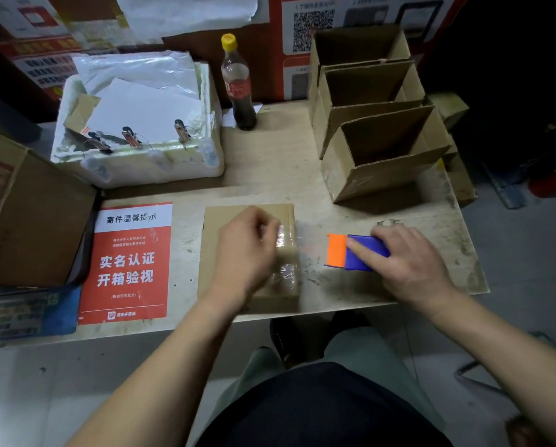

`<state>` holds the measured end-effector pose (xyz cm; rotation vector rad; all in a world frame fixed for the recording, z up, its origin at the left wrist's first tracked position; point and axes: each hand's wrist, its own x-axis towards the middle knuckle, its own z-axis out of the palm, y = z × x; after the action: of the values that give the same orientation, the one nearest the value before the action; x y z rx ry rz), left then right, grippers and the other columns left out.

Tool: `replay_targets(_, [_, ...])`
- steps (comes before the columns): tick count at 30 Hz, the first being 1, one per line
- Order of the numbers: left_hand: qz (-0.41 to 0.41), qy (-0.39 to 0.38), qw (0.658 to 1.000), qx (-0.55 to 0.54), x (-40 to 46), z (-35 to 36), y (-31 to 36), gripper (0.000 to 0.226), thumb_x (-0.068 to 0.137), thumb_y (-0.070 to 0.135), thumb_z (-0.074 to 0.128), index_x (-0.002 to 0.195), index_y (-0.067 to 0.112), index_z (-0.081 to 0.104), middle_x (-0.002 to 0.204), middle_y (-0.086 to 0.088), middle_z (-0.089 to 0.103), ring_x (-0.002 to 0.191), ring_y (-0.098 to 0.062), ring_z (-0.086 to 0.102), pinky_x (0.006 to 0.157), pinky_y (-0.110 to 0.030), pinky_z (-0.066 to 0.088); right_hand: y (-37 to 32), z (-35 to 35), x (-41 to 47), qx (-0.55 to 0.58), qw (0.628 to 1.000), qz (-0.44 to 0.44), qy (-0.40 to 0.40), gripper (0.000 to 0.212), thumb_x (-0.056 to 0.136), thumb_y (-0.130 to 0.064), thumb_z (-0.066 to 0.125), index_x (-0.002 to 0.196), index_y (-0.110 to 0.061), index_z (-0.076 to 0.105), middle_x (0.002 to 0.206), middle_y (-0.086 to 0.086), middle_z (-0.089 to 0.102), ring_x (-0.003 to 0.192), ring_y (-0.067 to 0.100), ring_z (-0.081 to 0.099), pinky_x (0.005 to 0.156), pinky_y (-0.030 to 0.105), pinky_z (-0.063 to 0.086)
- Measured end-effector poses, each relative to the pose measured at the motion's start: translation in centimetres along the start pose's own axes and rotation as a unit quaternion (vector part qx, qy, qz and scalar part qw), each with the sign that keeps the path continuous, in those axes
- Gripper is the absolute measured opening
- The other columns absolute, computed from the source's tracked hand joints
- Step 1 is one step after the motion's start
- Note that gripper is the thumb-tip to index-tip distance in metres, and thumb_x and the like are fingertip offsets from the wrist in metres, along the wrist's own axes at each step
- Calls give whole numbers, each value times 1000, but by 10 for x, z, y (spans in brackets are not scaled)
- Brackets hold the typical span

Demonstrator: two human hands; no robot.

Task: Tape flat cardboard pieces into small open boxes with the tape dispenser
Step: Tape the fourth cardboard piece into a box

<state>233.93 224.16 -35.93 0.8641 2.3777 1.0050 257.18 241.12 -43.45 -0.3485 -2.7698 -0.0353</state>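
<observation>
Forearms are reaching over the near edge of the pale wooden table [270,175]. The left hand [242,253] is pressing curled fingers onto clear tape across the flat brown cardboard box [225,221], which is lying near the table's front edge. Just beside it, the right hand [412,262] is gripping the blue-and-orange tape dispenser [344,251], forefinger lying straight along it. Three finished open cardboard boxes [376,124] are standing further back. Uneven pressing could be leaving wrinkles or loose tape, so the seam might be lifting.
</observation>
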Motion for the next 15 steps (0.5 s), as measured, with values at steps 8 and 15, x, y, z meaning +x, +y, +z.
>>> replay_targets(8, [137,-8,984,109,-4,18,43,12,98,30,58,92,21,63,91,2,67,89,-22,59,76,-38,47,8,42,24,207,851,385,-290,50,90,-11,67,135,-33,60,126,1,50,110,23,54,88,27,40])
replay_targets(15, [99,-55,989,91,3,13,29,13,97,29,64,86,23,63,87,4,71,85,-23,64,77,-38,49,23,30,52,374,797,398,-259,44,101,-11,48,135,-35,63,150,-11,44,138,9,41,112,26,38])
